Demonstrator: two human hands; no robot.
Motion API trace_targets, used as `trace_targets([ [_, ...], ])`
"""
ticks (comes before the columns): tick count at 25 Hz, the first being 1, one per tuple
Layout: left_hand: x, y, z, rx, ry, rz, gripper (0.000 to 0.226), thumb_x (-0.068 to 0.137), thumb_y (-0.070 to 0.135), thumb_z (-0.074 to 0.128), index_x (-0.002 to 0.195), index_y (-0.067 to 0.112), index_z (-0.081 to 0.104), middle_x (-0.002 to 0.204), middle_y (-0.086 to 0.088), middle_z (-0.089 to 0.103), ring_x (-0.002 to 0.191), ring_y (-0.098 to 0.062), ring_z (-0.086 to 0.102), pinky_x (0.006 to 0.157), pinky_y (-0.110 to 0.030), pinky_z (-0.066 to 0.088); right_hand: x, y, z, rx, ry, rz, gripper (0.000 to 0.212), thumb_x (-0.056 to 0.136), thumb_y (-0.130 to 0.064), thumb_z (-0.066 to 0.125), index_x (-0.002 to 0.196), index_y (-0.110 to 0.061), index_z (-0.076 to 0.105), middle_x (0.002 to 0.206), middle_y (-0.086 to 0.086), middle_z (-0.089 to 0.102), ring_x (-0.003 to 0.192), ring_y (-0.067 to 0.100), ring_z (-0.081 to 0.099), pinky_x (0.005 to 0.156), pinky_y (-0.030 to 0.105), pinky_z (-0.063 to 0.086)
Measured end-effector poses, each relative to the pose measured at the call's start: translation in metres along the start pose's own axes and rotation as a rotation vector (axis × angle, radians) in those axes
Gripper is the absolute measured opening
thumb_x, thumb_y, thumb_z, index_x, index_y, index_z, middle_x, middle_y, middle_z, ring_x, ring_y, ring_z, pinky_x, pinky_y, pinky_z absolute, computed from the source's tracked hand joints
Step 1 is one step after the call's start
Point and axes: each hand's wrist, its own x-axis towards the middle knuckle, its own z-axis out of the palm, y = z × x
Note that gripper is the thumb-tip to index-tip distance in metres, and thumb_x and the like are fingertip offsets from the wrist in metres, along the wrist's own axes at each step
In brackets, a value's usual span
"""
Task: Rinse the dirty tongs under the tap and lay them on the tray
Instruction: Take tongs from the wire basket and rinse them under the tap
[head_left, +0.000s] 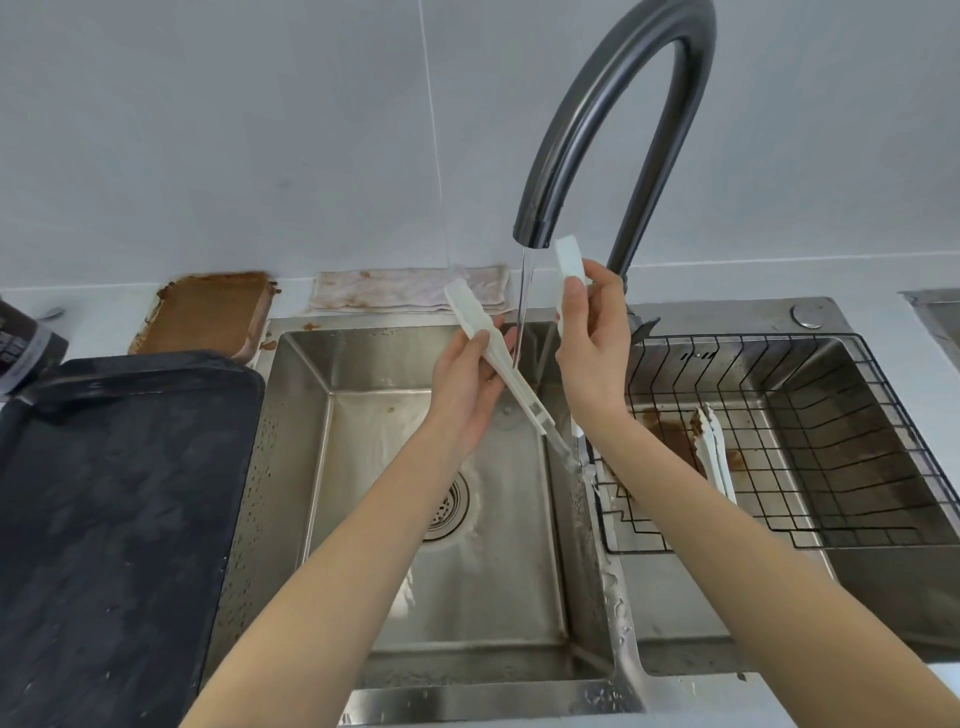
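The left hand (462, 384) and right hand (592, 343) each grip one arm of the spread white tongs (511, 382) under the tap (535, 228), over the sink (306, 415). The arms join toward the wrists. The tray (124, 519) lies left of the left hand, the nearer one.

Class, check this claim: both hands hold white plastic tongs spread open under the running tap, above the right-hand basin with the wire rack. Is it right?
Wrong basin. The head view shows the white plastic tongs, held by left hand and right hand, above the left-hand steel basin.
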Motion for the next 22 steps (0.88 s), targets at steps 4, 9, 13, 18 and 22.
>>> trace_targets([
  [4,0.001,0.003,0.002,0.194,-0.021,0.075,0.034,0.096,0.002,0.037,0.129,0.001,0.046,0.120,-0.019,0.057,0.110,-0.029,0.058,0.091,-0.035,0.048,-0.005,0.003,0.000,0.030,-0.014,0.063,0.018,0.097,-0.033,0.039,0.106,-0.020,0.048,0.066,-0.014,0.043,0.054,-0.001,0.043,0.058,0.024,0.038],
  [9,-0.004,-0.006,0.012,0.627,-0.033,0.175,0.021,0.099,0.022,0.040,0.110,0.007,0.050,0.081,-0.003,0.063,0.060,-0.006,0.068,0.064,-0.024,0.057,-0.027,0.013,-0.010,0.120,-0.031,0.217,0.030,0.091,-0.048,0.037,0.072,-0.026,0.041,0.063,-0.009,0.038,0.051,0.004,0.039,0.051,0.020,0.034],
  [13,-0.005,-0.005,0.018,0.680,-0.043,0.116,0.037,0.099,0.039,0.030,0.096,0.012,0.055,0.062,-0.001,0.049,0.047,-0.010,0.053,0.049,-0.023,0.048,-0.037,0.019,-0.018,0.220,-0.001,0.386,0.038,0.098,-0.042,0.031,0.069,-0.020,0.040,0.056,-0.004,0.030,0.042,0.006,0.028,0.040,0.020,0.024],
  [18,-0.004,-0.011,0.018,0.785,0.051,0.151,0.035,0.101,0.027,0.028,0.074,0.013,0.045,0.054,-0.001,0.039,0.039,-0.011,0.037,0.042,-0.023,0.035,-0.039,0.020,-0.008,0.139,-0.091,0.458,0.030,0.098,-0.042,0.033,0.079,-0.023,0.048,0.058,-0.005,0.039,0.045,0.005,0.035,0.040,0.017,0.030],
  [22,-0.004,-0.005,-0.001,0.726,0.027,0.114,0.017,0.097,0.005,0.028,0.099,0.006,0.044,0.063,-0.004,0.046,0.042,-0.010,0.043,0.042,-0.025,0.040,-0.035,0.025,0.002,0.034,-0.168,0.313,0.035,0.097,-0.034,0.039,0.129,-0.021,0.044,0.104,0.000,0.058,0.085,0.013,0.050,0.070,0.025,0.043],
])
